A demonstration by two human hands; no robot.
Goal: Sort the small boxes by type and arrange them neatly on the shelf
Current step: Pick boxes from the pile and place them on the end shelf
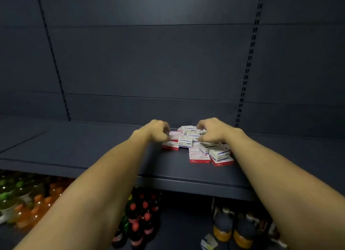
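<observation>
Both hands reached into a loose pile of small boxes (196,145) toward the shelf's (93,149) back edge; left grip (159,131) and right grip (210,131) curled, holds unclear.

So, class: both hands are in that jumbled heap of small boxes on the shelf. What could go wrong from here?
1. The pile of small boxes is loosely stacked; pulling one may topple others.
2. The red-and-white boxes nearest the shelf edge could slide onto the bottles below.
3. Red-trimmed and blue-printed boxes are mixed, so types may get confused.
</observation>
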